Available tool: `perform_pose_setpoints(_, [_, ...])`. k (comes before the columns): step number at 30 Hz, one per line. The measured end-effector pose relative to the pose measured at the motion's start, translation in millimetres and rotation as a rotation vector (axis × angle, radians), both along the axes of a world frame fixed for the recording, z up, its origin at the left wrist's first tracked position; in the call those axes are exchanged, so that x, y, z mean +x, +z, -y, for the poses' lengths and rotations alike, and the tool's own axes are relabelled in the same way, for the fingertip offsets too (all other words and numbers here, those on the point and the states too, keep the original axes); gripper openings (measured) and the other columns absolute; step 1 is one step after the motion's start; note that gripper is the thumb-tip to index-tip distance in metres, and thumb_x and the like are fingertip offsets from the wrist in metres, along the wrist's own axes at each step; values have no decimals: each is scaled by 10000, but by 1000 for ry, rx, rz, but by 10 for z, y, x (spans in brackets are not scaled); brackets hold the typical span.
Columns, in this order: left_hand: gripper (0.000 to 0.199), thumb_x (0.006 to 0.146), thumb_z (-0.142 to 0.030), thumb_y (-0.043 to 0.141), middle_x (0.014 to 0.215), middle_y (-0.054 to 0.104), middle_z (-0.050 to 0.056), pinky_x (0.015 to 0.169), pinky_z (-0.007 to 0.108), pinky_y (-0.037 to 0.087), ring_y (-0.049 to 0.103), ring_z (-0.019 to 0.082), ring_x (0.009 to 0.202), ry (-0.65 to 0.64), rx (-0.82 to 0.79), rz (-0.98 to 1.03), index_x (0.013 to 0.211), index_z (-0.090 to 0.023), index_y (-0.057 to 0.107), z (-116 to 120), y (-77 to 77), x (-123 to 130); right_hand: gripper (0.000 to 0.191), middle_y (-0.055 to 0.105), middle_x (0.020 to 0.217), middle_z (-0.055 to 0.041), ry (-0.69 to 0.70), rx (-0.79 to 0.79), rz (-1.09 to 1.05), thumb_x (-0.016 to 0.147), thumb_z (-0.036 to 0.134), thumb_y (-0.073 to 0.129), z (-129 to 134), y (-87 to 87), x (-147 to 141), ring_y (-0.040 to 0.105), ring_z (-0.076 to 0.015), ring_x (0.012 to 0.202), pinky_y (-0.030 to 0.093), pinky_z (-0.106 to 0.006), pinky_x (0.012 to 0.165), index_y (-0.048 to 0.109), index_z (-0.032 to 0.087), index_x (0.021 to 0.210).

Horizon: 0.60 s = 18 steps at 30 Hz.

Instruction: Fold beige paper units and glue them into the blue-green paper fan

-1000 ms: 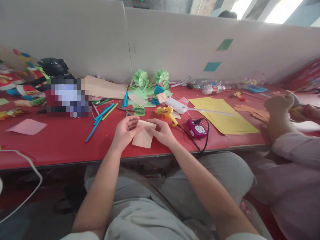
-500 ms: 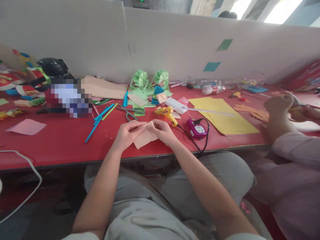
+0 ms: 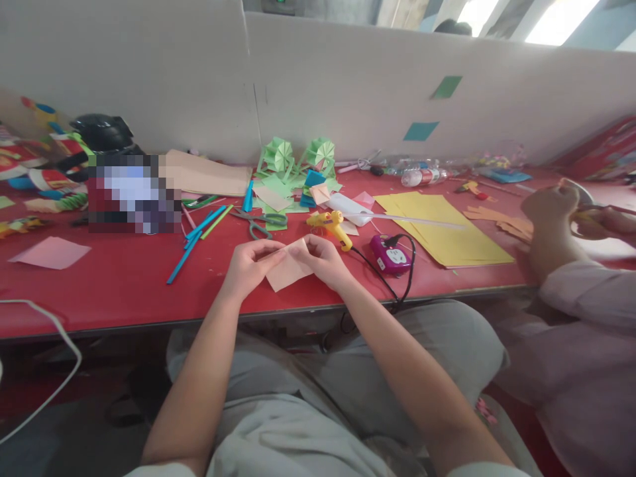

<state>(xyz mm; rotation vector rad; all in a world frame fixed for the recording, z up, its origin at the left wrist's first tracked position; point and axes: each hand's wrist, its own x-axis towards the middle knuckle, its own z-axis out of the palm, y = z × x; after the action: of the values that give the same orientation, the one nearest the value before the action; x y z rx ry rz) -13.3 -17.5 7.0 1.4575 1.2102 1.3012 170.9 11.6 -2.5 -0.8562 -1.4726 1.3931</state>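
A pale peach sheet of paper (image 3: 288,270) is held between my two hands above the front edge of the red table. My left hand (image 3: 252,265) pinches its upper left part, thumb on top. On the other side, my right hand (image 3: 322,262) grips the upper right edge between thumb and fingers. Just beyond my hands lie a yellow glue gun (image 3: 332,225) and green-handled scissors (image 3: 261,223). Farther back stand two folded green paper pieces (image 3: 277,156), with blue and peach paper beside them.
A purple power socket (image 3: 392,255) with a black cable sits right of my hands. Yellow sheets (image 3: 447,232) lie beyond it. Blue strips (image 3: 191,248) and pink paper (image 3: 50,253) are on the left. Another person's hand (image 3: 554,209) is at the right.
My left hand has shifted slightly left and its fingers are a little more bent. The paper between my hands shows slightly more of its face.
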Motion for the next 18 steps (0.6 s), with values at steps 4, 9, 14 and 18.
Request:
perform_pose_setpoints(4, [276,736,-440,821,887,786,76,748,334,585,728,252,853,31,22,-5,867,-199,789,6,11,18,428,611,716,13,19,-1,-11,740,555,790,6,-4,-2,559,-133,647,404,-250,582,567,193,792])
perform_pose_setpoints(9, [262,735,-427,821,867,783,73,745,326,580,726,246,843,40,20,2,845,-193,784,-10,-9,9,400,581,696,28,51,0,-36,766,525,781,8,-12,-2,520,-109,607,365,-233,550,564,190,787])
perform_pose_setpoints(14, [260,733,-420,822,854,778,68,714,311,562,718,238,823,53,-7,15,847,-191,777,-14,-22,-9,400,515,644,43,10,-17,-4,799,570,721,17,19,-8,444,-100,553,311,-232,497,569,200,774])
perform_pose_setpoints(18, [272,729,-425,821,846,771,67,698,308,550,707,229,799,46,-31,33,846,-186,765,-13,-21,-13,386,555,685,25,-37,-4,-2,805,570,706,9,25,-8,481,-113,600,351,-242,533,611,196,796])
